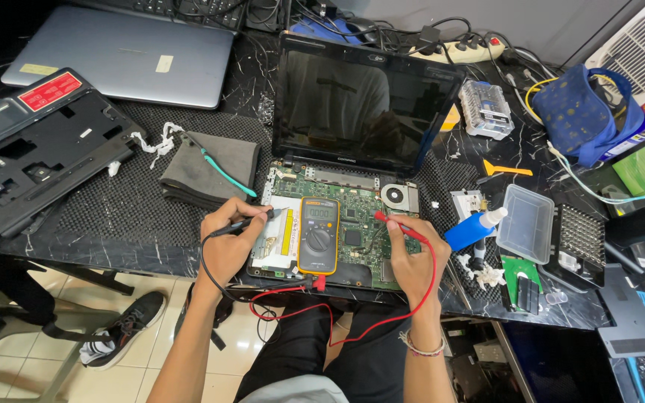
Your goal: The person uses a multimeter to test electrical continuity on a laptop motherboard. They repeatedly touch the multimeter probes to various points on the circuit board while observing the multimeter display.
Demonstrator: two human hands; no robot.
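at the front edge of the black tabletop, the left hand pinches a black probe, fingers closed around it, tip on the opened laptop's board. the right hand grips a red probe the same way. a yellow multimeter lies on the board between both hands.

Landmark: the open laptop's dark, unlit screen. Directly below it, on the exposed board, the yellow multimeter carries a small grey rectangular display. Far left of the screen, a red rectangular label sits on a black panel. Upper left, a closed silver laptop bears a pale rectangular sticker.
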